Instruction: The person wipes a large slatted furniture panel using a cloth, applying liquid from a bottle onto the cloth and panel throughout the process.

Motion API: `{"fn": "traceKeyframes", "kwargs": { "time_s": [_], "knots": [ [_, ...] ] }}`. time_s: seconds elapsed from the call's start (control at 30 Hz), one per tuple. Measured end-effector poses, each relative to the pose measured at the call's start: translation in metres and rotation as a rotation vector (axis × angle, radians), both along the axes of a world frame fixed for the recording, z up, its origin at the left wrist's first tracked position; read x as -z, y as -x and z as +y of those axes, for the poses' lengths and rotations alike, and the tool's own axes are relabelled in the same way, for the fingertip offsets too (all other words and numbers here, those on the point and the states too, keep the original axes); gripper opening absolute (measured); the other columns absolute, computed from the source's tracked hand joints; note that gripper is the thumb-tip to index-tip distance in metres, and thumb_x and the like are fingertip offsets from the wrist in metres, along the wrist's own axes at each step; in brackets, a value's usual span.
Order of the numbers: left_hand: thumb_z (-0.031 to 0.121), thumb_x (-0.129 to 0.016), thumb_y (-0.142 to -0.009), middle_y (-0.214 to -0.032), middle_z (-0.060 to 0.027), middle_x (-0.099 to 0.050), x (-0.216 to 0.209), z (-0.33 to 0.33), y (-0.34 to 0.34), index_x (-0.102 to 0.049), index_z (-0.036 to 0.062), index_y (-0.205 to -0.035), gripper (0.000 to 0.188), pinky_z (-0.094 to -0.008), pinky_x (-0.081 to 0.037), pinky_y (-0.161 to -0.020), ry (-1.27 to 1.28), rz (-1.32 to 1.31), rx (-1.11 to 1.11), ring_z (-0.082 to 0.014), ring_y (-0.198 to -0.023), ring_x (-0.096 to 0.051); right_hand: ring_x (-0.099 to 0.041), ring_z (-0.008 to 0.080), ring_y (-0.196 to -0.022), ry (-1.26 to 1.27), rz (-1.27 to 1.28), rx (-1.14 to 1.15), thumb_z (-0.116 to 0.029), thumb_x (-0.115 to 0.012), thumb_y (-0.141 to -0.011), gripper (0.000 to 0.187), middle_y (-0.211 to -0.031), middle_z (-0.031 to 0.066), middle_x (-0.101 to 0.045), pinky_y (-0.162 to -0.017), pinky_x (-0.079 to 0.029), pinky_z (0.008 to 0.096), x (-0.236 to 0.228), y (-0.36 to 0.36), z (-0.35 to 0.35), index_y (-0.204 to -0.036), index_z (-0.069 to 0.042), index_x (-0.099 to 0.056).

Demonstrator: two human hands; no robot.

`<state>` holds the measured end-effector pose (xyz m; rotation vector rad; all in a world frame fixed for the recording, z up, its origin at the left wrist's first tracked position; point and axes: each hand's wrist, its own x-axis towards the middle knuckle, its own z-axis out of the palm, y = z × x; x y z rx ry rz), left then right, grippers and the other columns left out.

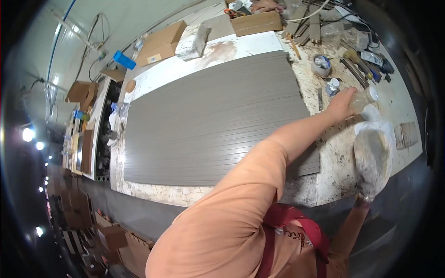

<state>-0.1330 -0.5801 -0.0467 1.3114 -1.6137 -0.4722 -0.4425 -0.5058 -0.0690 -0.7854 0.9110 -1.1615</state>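
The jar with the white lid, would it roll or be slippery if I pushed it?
The jar might roll if it were on its side, since it looks round. It could be a bit slippery, because its clear sides look smooth.

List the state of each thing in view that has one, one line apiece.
Clear jar with white lid, lid on, gripped
Bare left hand, closed around the jar
Right hand, inside a stained white covering, grip unclear
Long flat gray strips, lying side by side
Small clear bottle with white cap, capped
Brown cardboard box, open, filled
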Motion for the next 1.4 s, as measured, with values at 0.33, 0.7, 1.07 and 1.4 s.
{"fn": "traceKeyframes", "kwargs": {
  "time_s": [0.33, 0.7, 1.07, 1.4],
  "knots": [
    [0.039, -0.064, -0.087, -0.136, -0.0202, -0.048, -0.076, 0.15, -0.168, -0.041, 0.003, -0.137, 0.065, -0.0412, -0.035, -0.107, -0.12, -0.285, -0.205, -0.034, -0.127, -0.045, -0.037, 0.0243, -0.131, 0.207, 0.274, -0.022, -0.04, -0.049, -0.092, 0.046, -0.143, 0.0015, -0.041, -0.11, -0.024, 0.0493, -0.076, -0.06, 0.039, -0.136, -0.028, -0.044],
    [0.043, -0.081, -0.062, -0.151, -0.0167, -0.027, -0.047, 0.526, -0.212, -0.036, 0.0072, -0.14, 0.097, -0.0562, -0.024, -0.108, -0.665, -0.865, -0.163, -0.038, -0.138, -0.026, -0.033, 0.0257, -0.135, 1.319, 1.698, -0.287, -0.04, -0.049, -0.091, 0.045, -0.149, -0.0021, -0.035, -0.11, -0.027, 0.0508, -0.013, -0.28, 0.137, -0.136, -0.033, -0.045],
    [0.038, -0.077, -0.069, -0.149, -0.0159, -0.03, -0.032, 0.539, -0.226, -0.038, 0.0075, -0.139, 0.086, -0.0537, -0.025, -0.108, -0.504, -0.851, -0.187, -0.0357, -0.137, -0.029, -0.043, 0.028, -0.129, 1.4, 1.58, -0.585, -0.033, -0.051, -0.091, 0.048, -0.146, 0.0055, -0.038, -0.102, -0.037, 0.0514, -0.05, -0.283, 0.205, -0.138, -0.022, -0.043],
    [0.044, -0.08, -0.063, -0.151, -0.0214, -0.024, -0.059, 0.572, -0.262, -0.035, 0.006, -0.141, 0.097, -0.0583, -0.02, -0.108, -0.633, -0.839, -0.165, -0.0403, -0.138, -0.024, -0.058, 0.0275, -0.109, 0.798, 1.393, -0.174, -0.029, -0.052, -0.091, 0.035, -0.114, 0.0114, -0.063, -0.095, -0.045, 0.0357, -0.102, -0.22, 0.14, -0.114, -0.005, -0.061]
  ]
}}
